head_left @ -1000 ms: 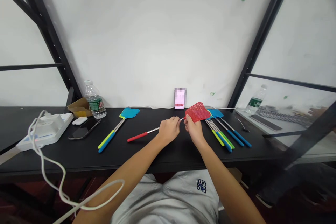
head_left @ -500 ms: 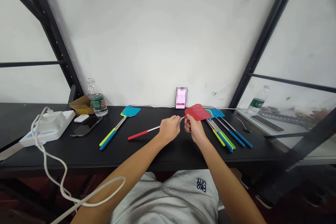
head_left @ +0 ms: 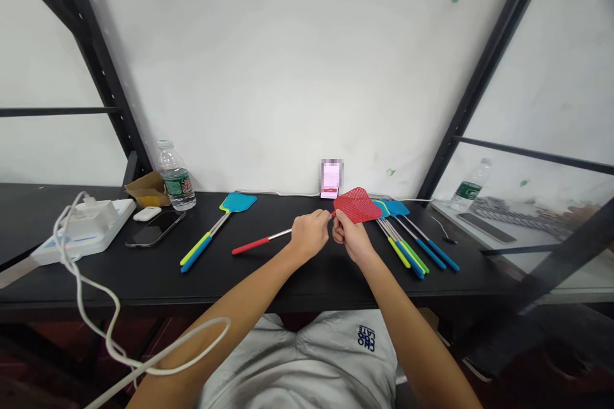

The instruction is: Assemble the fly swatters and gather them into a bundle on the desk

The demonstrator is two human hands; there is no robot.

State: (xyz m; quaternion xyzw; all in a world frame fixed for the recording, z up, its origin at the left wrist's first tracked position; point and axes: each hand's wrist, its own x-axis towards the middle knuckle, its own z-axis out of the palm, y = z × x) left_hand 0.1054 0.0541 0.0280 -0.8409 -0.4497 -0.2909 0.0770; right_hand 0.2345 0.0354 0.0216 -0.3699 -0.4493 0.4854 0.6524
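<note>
A red fly swatter [head_left: 357, 206] is held in both hands above the black table. My left hand [head_left: 311, 232] is closed around its metal shaft, with the red handle [head_left: 250, 245] sticking out to the left. On the right, my right hand [head_left: 352, 233] pinches the lower part of the mesh head between thumb and curled fingers. The head's neck meets the fingers of my left hand, so the joint with the shaft is hidden. To the right lie several blue, yellow and green fly swatters [head_left: 407, 249], their heads overlapping. Blue and yellow swatters [head_left: 211, 235] lie together at left.
At left are a white power strip [head_left: 103, 230] with looping cables, a dark phone [head_left: 156, 229], a white case [head_left: 147, 213], a cardboard box [head_left: 149, 192] and a water bottle [head_left: 176, 179]. A lit phone [head_left: 330, 180] leans on the wall. Another bottle [head_left: 472, 186] stands right.
The red mesh head has shifted slightly left toward my left hand, closing the short stretch of bare shaft between the hands. The view has shifted slightly.
</note>
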